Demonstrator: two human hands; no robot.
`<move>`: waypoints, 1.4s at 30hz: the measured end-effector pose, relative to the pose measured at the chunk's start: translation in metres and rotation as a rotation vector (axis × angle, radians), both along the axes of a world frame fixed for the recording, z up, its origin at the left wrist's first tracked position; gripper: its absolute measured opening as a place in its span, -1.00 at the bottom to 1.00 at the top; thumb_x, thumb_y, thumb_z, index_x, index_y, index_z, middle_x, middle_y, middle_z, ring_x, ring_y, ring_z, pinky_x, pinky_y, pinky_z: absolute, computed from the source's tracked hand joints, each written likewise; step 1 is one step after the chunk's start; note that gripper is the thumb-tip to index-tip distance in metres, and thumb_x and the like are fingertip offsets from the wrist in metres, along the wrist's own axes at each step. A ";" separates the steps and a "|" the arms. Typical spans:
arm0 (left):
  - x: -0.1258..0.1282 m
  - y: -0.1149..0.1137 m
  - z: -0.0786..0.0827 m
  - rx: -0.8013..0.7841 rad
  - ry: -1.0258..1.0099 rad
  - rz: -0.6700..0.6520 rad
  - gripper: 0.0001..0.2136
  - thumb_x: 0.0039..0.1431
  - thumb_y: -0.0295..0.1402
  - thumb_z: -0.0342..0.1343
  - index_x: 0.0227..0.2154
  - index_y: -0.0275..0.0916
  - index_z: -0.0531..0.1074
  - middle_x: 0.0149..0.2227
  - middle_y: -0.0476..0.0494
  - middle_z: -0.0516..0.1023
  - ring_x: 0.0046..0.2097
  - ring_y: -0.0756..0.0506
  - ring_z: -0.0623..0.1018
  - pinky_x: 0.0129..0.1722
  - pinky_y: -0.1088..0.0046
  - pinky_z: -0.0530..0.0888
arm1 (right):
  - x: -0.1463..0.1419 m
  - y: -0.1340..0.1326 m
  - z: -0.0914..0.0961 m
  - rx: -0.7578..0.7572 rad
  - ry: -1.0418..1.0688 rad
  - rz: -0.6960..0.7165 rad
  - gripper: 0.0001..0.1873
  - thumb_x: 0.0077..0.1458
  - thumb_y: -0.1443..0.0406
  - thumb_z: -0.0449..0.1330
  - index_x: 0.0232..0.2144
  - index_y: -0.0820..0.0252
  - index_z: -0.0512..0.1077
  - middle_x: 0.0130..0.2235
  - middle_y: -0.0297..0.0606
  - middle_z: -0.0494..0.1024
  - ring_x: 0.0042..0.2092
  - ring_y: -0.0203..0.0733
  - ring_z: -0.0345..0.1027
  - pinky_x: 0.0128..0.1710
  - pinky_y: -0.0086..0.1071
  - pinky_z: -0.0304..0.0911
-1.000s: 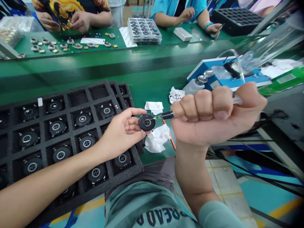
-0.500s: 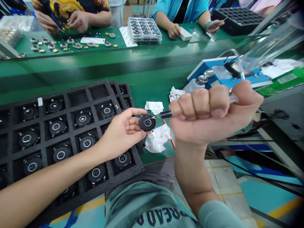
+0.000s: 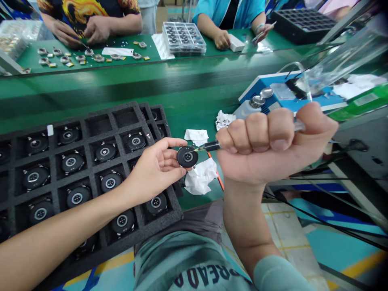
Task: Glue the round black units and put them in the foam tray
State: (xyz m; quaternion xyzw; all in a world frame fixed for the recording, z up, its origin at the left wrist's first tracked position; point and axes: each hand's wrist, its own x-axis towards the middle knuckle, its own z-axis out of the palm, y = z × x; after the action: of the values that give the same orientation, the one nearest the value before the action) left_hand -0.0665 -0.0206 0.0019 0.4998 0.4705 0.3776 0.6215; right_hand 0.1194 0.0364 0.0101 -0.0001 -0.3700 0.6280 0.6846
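My left hand (image 3: 156, 167) pinches a small round black disc part (image 3: 187, 156) by its rim, held just past the right edge of a black foam tray (image 3: 91, 121). My right hand (image 3: 273, 143) is a fist wrapped around a dispensing syringe (image 3: 212, 146), thumb on top. The syringe's fine tip touches the disc's upper right edge. A clear tube runs from the back of the syringe toward the blue machine. The tray's square pockets hold several similar round black parts (image 3: 104, 152).
Crumpled white wipes (image 3: 201, 176) lie on the green bench under the disc. A blue dispenser box (image 3: 273, 95) stands at right with cables. Across the bench, two other people handle small parts (image 3: 100, 58); a clear parts tray (image 3: 184, 38) and a black tray (image 3: 303, 24) sit there.
My hands hold nearly still, the syringe tip staying at the disc's edge. The people across the bench have moved their hands.
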 end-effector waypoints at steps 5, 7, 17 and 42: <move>0.000 0.000 0.001 0.002 0.003 -0.004 -0.48 0.00 -0.52 0.35 0.05 -0.27 0.37 -0.19 -0.16 0.65 -0.20 -0.08 0.67 -0.15 0.38 0.58 | 0.001 0.001 0.001 0.018 -0.021 -0.014 -0.27 0.23 -0.14 0.05 -0.80 0.09 -0.01 -0.75 -0.55 -0.23 -0.69 -0.42 -0.41 -0.68 -0.39 -0.23; 0.000 0.000 0.001 0.004 0.003 -0.002 -0.48 0.00 -0.52 0.34 0.05 -0.27 0.37 -0.19 -0.16 0.65 -0.20 -0.08 0.67 -0.14 0.38 0.58 | 0.002 -0.001 0.002 0.004 -0.045 -0.028 -0.26 0.24 -0.12 0.04 -0.80 0.10 -0.04 -0.75 -0.55 -0.23 -0.70 -0.43 -0.41 -0.70 -0.40 -0.23; 0.000 0.001 0.001 -0.013 -0.003 0.003 -0.49 0.01 -0.53 0.35 0.05 -0.27 0.37 -0.18 -0.15 0.67 -0.20 -0.08 0.68 -0.14 0.38 0.58 | 0.005 -0.001 0.002 0.022 -0.090 -0.045 -0.27 0.24 -0.08 0.08 -0.80 0.11 -0.06 -0.75 -0.55 -0.27 -0.69 -0.43 -0.41 -0.71 -0.41 -0.20; 0.000 0.001 0.002 -0.009 -0.004 -0.005 -0.50 0.02 -0.53 0.35 0.04 -0.26 0.38 -0.19 -0.14 0.67 -0.20 -0.09 0.68 -0.14 0.37 0.58 | 0.008 -0.001 -0.001 0.002 -0.121 -0.082 -0.26 0.17 -0.08 0.16 -0.81 0.11 -0.05 -0.76 -0.55 -0.27 -0.69 -0.42 -0.40 -0.68 -0.39 -0.19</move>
State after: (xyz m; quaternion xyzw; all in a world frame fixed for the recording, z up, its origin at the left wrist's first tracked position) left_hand -0.0665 -0.0197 0.0042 0.4973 0.4699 0.3748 0.6256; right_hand 0.1270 0.0356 0.0091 -0.0525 -0.4110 0.5979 0.6862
